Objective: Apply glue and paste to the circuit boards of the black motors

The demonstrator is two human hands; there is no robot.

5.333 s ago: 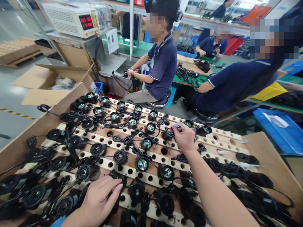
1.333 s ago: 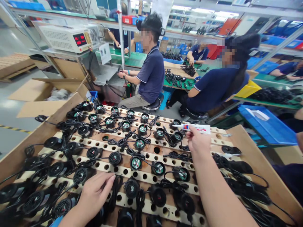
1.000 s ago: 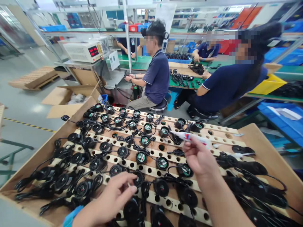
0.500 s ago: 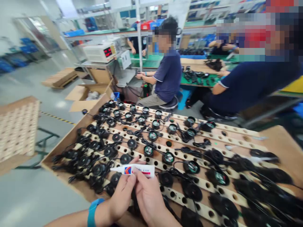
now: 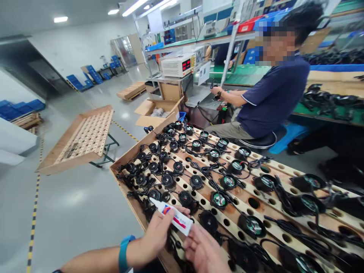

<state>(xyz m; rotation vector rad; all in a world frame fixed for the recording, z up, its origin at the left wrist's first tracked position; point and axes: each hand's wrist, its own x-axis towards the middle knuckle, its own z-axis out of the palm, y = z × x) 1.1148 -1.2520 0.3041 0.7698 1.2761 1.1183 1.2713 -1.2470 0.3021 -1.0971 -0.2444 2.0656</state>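
Observation:
My left hand (image 5: 155,237) grips a small white glue tube (image 5: 172,215) with a red and blue label, nozzle pointing up and left. My right hand (image 5: 203,252) sits just right of it, fingertips at the tube's rear end, fingers loosely spread. Both hands hover over the near left edge of a wooden rack (image 5: 253,203) with rows of holes. Several round black motors (image 5: 218,199) with coiled black cables sit in the rack.
A seated person in a dark blue shirt (image 5: 270,96) works beyond the rack. A second holed wooden rack (image 5: 82,136) stands on a frame to the left. An open cardboard box (image 5: 155,110) and a meter with a red display (image 5: 178,65) lie behind. Grey floor spreads left.
The view has swung left. Both hands and the tube have stayed together at the rack's near left edge; the tube now tilts up-left, and my right fingers have loosened from it.

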